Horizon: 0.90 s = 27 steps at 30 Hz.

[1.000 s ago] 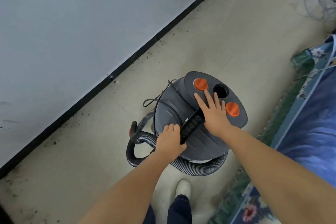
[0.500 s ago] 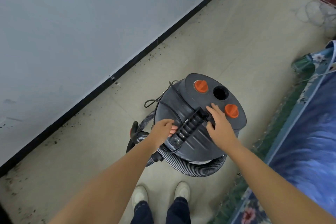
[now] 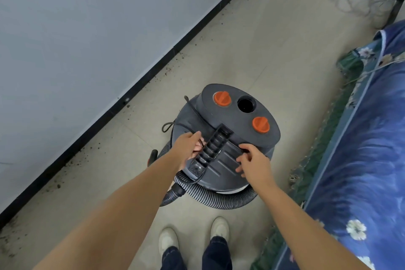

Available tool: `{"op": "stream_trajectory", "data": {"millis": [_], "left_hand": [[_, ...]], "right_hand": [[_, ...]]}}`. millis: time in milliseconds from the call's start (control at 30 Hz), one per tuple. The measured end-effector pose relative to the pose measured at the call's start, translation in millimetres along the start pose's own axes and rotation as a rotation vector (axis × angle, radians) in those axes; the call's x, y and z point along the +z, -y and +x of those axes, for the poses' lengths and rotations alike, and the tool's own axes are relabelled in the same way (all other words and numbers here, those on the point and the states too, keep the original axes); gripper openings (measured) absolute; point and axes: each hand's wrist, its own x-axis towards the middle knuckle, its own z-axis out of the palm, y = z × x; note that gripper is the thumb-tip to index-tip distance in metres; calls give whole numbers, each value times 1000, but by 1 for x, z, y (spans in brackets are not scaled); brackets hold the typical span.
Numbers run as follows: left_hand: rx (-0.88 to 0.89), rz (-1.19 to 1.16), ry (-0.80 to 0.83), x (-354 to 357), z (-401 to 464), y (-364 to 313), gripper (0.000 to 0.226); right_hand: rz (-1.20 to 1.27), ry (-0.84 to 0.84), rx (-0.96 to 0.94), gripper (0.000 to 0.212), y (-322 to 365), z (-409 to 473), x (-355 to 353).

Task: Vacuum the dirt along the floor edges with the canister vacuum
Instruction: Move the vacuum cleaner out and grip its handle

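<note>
— Where are my hands?
— Both on the vacuum [image 3: 225, 138], just ahead of my shoes [image 3: 219, 228]; left hand [image 3: 189, 146] curled on the cord [image 3: 198, 116], right hand [image 3: 252, 163] pinching it across the handle [image 3: 210, 150].
— And the dirt [image 3: 166, 70]?
— Beyond, to the left, along the baseboard [image 3: 140, 92]; the left hand is nearer.
</note>
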Motion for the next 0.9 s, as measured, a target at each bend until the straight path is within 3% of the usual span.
{"op": "stream_trajectory", "data": {"millis": [133, 233, 333, 500, 600, 667, 700, 733, 800, 867, 900], "left_hand": [[33, -355, -178, 1, 6, -4, 30], [13, -617, -292, -2, 2, -4, 24], [-22, -751, -314, -18, 0, -3, 7], [-71, -641, -164, -31, -5, -13, 10], [-117, -538, -152, -24, -4, -22, 23], [-117, -293, -258, -23, 1, -25, 37], [-70, -40, -342, -23, 2, -25, 44], [32, 279, -439, -24, 2, -23, 52], [448, 825, -571, -24, 2, -18, 60], [807, 1208, -367, -19, 3, -19, 53], [852, 1354, -204, -15, 7, -19, 49]], "right_hand": [[-349, 143, 15, 23, -13, 5, -4], [-617, 103, -65, 21, -11, 10, -12], [-695, 111, -112, 23, -6, 11, -27], [-632, 111, -222, 33, -6, 10, -24], [-574, 118, -253, 33, 0, 12, -9], [-569, 90, -267, 33, 2, 11, -3], [-565, 80, -272, 33, 3, 11, -1], [-566, 77, -278, 32, 4, 11, -1], [-589, 86, -294, 31, 7, 12, 0], [-611, 92, -327, 31, 10, 15, 2], [-615, 93, -336, 31, 12, 16, 3]]}}
